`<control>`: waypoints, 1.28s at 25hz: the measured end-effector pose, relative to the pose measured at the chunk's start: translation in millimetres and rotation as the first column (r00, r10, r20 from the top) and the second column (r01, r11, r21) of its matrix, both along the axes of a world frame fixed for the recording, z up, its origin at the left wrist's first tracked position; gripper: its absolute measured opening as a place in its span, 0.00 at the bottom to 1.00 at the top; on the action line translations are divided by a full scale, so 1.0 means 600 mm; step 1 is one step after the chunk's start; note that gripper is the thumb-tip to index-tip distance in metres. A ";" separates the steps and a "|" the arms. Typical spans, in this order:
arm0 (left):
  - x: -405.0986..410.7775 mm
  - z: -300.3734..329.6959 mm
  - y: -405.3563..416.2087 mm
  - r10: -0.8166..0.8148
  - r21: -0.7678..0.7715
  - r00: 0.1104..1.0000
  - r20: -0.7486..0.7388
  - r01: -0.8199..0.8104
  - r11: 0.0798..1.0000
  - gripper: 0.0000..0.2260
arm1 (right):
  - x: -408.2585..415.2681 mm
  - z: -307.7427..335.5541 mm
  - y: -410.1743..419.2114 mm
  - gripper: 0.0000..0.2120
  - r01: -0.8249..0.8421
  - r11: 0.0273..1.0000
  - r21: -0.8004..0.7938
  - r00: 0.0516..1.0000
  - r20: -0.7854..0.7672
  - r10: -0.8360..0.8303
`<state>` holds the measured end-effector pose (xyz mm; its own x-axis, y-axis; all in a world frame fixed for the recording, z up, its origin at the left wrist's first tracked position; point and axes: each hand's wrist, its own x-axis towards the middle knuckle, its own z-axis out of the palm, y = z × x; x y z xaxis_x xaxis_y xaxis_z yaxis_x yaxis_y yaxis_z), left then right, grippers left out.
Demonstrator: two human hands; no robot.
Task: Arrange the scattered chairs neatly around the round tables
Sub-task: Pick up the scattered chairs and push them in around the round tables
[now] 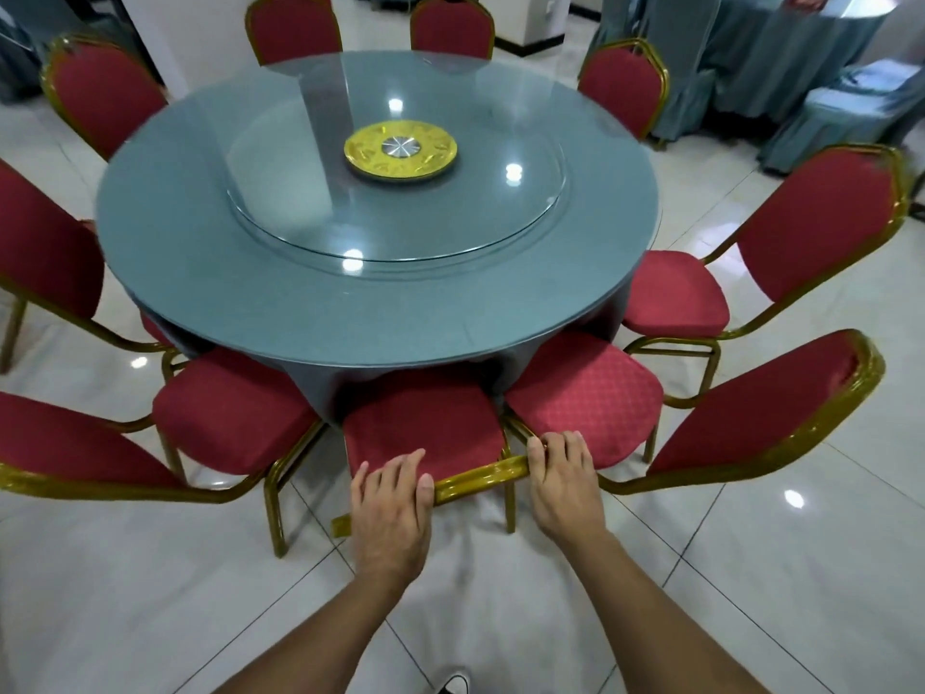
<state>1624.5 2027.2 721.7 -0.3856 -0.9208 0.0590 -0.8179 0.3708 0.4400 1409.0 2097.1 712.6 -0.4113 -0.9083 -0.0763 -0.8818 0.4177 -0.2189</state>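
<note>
Both hands sit on the gold top rail of the near chair point(425, 433), seen from above so that its back is foreshortened. The left hand point(393, 513) lies over the left part of the rail, fingers curled forward onto the back's upper edge, thumb against the rail's front; it appears to grip, though the fingertips are partly hidden against the red fabric. The right hand point(563, 483) clasps the rail's right end, fingers wrapped over the top.

The chair's red seat points at the round table point(375, 303), its front edge tucked beneath the grey cloth that hangs from the rim. Just beside it on the right stands another chair point(585, 398), seat almost touching; on the left a third chair point(230, 418) is likewise pushed under the rim. More red chairs ring the table farther round.

On the tabletop rests a glass turntable point(400, 192) with a gold hub point(400, 151) at its centre. A shoe tip point(453, 685) shows at the bottom on the pale tiled floor point(751, 568). Cloth-covered furniture point(781, 57) stands at the upper right.
</note>
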 end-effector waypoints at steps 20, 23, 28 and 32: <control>-0.476 0.067 0.205 -0.159 0.053 0.986 0.049 0.156 0.986 0.10 | -0.438 0.085 0.241 0.20 0.134 0.933 -0.333 0.948 0.319 -0.023; -0.579 0.073 0.255 -0.210 0.057 0.978 -0.021 0.211 0.976 0.10 | -0.552 0.104 0.266 0.18 0.164 0.915 -0.370 0.958 0.279 -0.059; -0.718 0.076 0.282 -0.171 0.093 0.984 -0.058 0.176 0.980 0.11 | -0.693 0.110 0.260 0.18 0.153 0.919 -0.363 0.969 0.237 -0.068; -0.842 0.068 0.279 -0.166 0.238 0.977 -0.131 0.194 0.952 0.15 | -0.792 0.100 0.215 0.18 0.163 0.954 -0.251 0.973 0.203 -0.113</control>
